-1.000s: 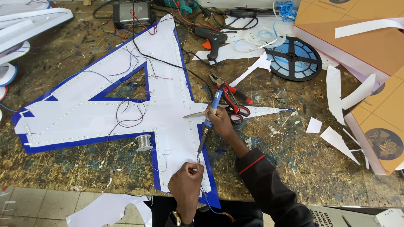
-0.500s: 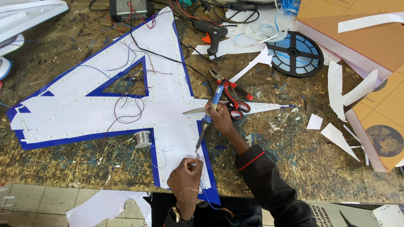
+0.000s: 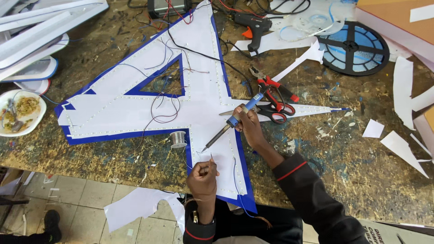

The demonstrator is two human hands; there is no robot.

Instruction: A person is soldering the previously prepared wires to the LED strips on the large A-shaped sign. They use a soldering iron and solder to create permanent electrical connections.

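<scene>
A large white letter-shaped sign face with blue edges (image 3: 135, 108) lies flat on the workbench, with rows of small lights and thin wires across it. My right hand (image 3: 247, 126) grips a blue-handled soldering iron (image 3: 233, 122), its tip pointing down-left toward the sign's lower leg. My left hand (image 3: 203, 177) pinches a thin wire at that leg, a little below the iron's tip. A small spool of solder (image 3: 178, 138) stands just left of the tip.
Red-handled pliers (image 3: 273, 86) and black scissors (image 3: 271, 110) lie right of my right hand. A black glue gun (image 3: 253, 25) and a black reel (image 3: 355, 47) sit at the back. A plate of food (image 3: 20, 113) rests at the left edge. Paper scraps (image 3: 400, 149) lie right.
The view has shifted so the sign sits lower and further right in frame. Both hands hold nearly the same pose, iron tip still near the pinched wire.
</scene>
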